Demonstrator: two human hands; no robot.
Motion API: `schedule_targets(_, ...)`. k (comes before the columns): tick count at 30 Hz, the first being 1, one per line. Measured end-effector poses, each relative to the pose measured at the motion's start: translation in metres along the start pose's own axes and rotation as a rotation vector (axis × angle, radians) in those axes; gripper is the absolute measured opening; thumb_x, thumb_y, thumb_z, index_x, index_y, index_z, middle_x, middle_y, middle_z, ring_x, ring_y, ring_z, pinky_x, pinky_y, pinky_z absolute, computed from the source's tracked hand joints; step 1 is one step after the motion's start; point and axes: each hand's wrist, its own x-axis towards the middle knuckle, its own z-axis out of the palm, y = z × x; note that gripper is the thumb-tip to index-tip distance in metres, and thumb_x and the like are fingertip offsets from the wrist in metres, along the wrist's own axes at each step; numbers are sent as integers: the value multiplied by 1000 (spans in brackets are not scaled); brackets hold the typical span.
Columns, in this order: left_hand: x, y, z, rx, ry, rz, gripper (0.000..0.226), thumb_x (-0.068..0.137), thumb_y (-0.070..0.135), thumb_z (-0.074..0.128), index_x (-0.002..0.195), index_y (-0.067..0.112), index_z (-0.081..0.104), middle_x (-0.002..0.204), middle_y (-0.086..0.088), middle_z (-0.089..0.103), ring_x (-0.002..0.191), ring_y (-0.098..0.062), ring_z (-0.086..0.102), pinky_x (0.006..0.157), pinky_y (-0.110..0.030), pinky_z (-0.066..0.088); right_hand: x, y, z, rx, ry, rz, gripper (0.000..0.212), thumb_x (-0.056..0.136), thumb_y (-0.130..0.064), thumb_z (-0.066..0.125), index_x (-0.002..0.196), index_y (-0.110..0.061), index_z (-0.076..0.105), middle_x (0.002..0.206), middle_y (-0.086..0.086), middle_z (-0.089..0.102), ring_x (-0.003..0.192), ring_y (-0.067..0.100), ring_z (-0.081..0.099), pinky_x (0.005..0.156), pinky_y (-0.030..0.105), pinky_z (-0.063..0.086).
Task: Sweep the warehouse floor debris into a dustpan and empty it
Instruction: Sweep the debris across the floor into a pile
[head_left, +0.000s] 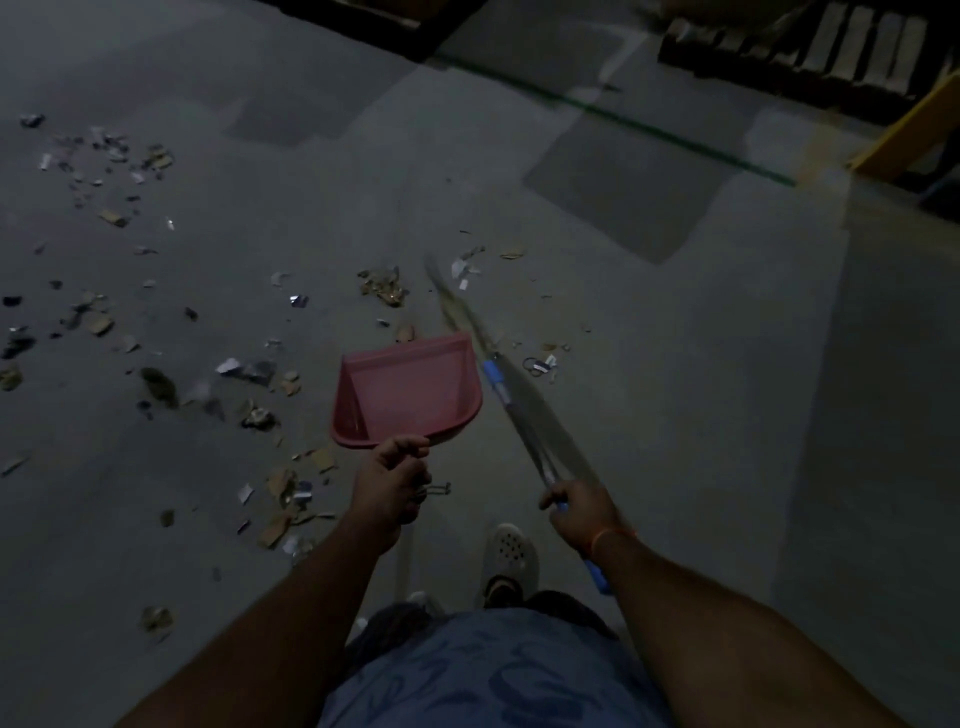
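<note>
Pink dustpan (408, 389) gripped by left hand (389, 480); right hand (582, 506) grips broom (511, 410).

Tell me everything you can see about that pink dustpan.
The dustpan looks like pink plastic, with a flat tray, raised side and back walls and an open front edge pointing away from the person. It seems empty. The left hand grips it at the back; whether it touches the floor is unclear. The blurred broom runs along its right side.
</note>
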Motion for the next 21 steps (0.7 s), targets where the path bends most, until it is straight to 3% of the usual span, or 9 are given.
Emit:
schedule_targets(6, 19, 14, 40, 13, -68, 5, 21, 96, -9, 48, 99, 7, 62, 60, -10, 52, 45, -11, 33, 47, -18, 23, 7, 39, -32, 101, 141, 258, 21, 83, -3, 61, 90, -18, 74, 109, 12, 70, 95, 29, 66, 83, 31, 57)
schedule_targets(12, 39, 20, 49, 30, -80, 4, 21, 97, -8, 48, 99, 7, 62, 60, -9, 52, 41, -13, 35, 43, -16, 25, 24, 53, -36, -11, 80, 358, 20, 90, -22, 61, 100, -12, 74, 102, 8, 73, 93, 27, 69, 84, 33, 58)
schedule_targets(15, 54, 26, 42, 39, -51, -10, 22, 95, -9, 48, 100, 7, 63, 62, -10, 53, 41, -14, 36, 43, -16, 24, 34, 39, -25, -125, -17, 299, 28, 92, -27, 54, 105, -11, 73, 106, 8, 73, 96, 25, 69, 82, 29, 57)
schedule_targets(21, 86, 42, 16, 13, 9, -22, 20, 96, -6, 50, 103, 6, 63, 63, -11, 54, 41, -14, 35, 44, -18, 25, 81, -36, -16, -297, -263, 18, 22, 86, -17, 60, 98, -15, 78, 107, 5, 74, 103, 25, 68, 95, 35, 54)
